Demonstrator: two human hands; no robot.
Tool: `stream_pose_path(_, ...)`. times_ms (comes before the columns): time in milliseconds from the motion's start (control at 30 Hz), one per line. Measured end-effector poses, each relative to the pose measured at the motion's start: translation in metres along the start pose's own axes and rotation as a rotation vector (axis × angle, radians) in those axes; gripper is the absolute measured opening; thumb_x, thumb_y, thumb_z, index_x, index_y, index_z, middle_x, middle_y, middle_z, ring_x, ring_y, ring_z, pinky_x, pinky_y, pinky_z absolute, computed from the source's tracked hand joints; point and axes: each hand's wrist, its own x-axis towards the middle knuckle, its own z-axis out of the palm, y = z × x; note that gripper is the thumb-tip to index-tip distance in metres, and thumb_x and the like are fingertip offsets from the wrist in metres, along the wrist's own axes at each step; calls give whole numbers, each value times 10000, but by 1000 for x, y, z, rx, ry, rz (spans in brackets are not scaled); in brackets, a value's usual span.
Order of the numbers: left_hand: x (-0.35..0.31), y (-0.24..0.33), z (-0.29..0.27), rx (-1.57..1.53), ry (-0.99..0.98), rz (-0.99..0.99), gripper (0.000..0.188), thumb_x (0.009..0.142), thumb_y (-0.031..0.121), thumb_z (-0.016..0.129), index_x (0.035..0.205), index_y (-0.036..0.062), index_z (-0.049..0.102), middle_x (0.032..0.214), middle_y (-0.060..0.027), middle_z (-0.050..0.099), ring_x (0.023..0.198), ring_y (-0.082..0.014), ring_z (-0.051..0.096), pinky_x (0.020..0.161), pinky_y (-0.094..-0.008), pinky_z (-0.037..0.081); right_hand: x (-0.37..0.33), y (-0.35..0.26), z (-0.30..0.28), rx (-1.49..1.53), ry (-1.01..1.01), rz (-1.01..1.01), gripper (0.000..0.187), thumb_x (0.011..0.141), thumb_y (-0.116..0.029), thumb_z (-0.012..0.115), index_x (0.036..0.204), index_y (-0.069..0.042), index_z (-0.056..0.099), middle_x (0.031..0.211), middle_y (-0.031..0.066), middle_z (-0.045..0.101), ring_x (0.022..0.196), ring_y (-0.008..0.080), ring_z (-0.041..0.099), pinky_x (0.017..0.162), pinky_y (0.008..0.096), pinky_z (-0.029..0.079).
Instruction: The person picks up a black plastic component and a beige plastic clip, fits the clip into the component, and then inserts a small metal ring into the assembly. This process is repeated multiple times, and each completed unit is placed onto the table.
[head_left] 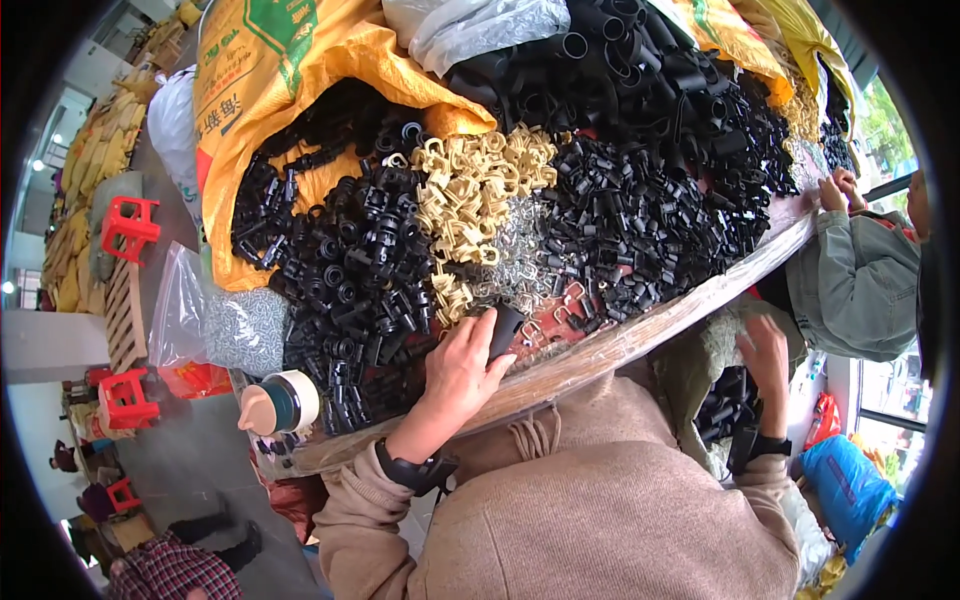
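Note:
My left hand [462,365] is closed round a black plastic tube-like part [506,332] at the near edge of the table. Just beyond it lie a heap of cream plastic clips [465,185] and a scatter of small shiny metal pieces [520,255]. My right hand [766,357] is off the table at the right, its fingers stretched out and apart, with nothing seen in it. It hovers by the mouth of an olive sack [690,385], which holds black plastic parts [728,400].
Black ring-shaped fittings [375,250] spill from a yellow woven sack [340,50]. Small black parts [640,220] and larger black tubes [620,50] cover the right half. A lidded cup [285,403] and a bag of screws [245,330] stand left. A co-worker's sleeve [860,285] is at right.

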Motion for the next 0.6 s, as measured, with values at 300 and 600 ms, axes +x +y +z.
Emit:
stream_pose_path(300,-6,-9,-14,-633,54,-430,479,687,102,620,1108,-21,428,860,-136,526,590,-179,543,546,-301,461,95,-161,61,433,-110,-727,138,674,-40,559,811,-24,556,728,115,494,660,284,502,571,353,417)
stream_pose_path(600,-27,-5,-15,-413,179,-248,478,667,127,597,1094,2,420,1046,-155,446,890,-321,502,724,-371,437,86,-196,80,523,-289,-669,142,718,8,481,816,-57,562,736,146,493,679,345,513,558,391,421)
